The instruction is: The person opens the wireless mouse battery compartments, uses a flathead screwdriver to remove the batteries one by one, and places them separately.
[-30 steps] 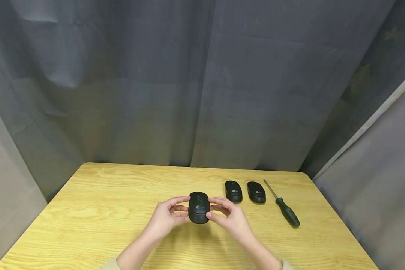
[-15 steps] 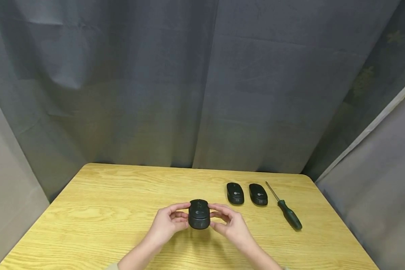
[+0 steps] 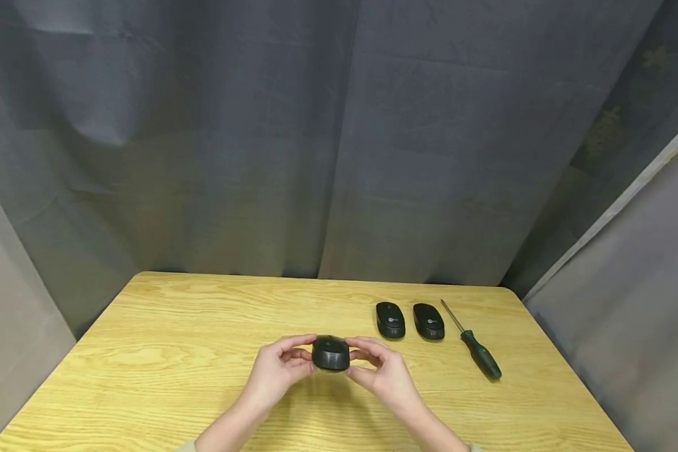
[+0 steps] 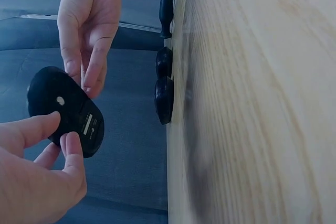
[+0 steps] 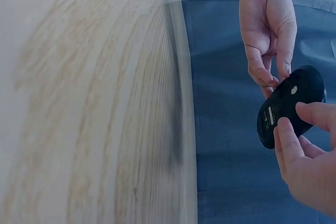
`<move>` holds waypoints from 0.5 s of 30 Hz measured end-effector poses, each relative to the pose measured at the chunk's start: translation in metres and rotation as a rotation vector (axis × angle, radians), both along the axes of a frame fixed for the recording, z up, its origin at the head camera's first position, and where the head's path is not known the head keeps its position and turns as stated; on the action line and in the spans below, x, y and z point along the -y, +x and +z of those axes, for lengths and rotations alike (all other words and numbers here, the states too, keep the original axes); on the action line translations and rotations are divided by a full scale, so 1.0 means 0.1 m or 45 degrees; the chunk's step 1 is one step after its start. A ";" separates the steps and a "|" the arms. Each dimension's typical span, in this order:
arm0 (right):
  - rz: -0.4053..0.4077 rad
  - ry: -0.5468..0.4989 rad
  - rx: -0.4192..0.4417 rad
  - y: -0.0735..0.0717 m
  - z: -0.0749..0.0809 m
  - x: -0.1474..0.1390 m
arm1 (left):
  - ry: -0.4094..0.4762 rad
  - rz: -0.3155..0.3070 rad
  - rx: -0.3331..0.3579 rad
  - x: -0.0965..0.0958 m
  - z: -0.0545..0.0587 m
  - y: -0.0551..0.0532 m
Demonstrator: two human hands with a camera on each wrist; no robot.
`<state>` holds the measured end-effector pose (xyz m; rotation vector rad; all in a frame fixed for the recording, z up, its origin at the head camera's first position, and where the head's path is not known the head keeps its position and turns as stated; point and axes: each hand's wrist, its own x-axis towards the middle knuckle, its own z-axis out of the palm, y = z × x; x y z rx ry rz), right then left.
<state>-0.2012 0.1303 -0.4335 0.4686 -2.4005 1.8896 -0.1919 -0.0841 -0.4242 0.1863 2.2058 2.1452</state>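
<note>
A black computer mouse (image 3: 330, 353) is held above the table between both hands. My left hand (image 3: 277, 371) pinches its left side between thumb and fingers, and my right hand (image 3: 383, 371) pinches the right side the same way. In the head view the mouse's rear end faces me and its top is steeply foreshortened. Its underside, with a pale sensor spot and a small label, shows on the mouse (image 4: 68, 111) in the left wrist view and on the mouse (image 5: 291, 106) in the right wrist view.
Two more black mice, one (image 3: 390, 320) beside the other (image 3: 429, 321), lie on the wooden table (image 3: 203, 320) to the right. Further right lies a screwdriver (image 3: 481, 355) with a dark green handle. A grey curtain (image 3: 260, 157) hangs behind the table.
The held mouse has tilted, from showing its top to showing mainly its rear end. Both hands have kept their grip on it. The other mice and the screwdriver stay put.
</note>
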 end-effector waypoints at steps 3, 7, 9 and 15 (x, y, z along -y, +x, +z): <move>-0.005 0.010 -0.015 0.00 0.01 0.00 | -0.027 0.018 -0.024 -0.01 0.01 0.00; -0.035 0.021 -0.004 0.01 0.05 -0.01 | -0.090 0.028 -0.055 0.00 0.01 0.00; -0.043 0.008 0.027 0.01 0.06 -0.02 | -0.121 0.016 -0.073 0.00 0.01 0.00; -0.003 -0.064 0.080 0.02 0.10 -0.04 | -0.173 -0.024 -0.137 0.00 0.00 0.01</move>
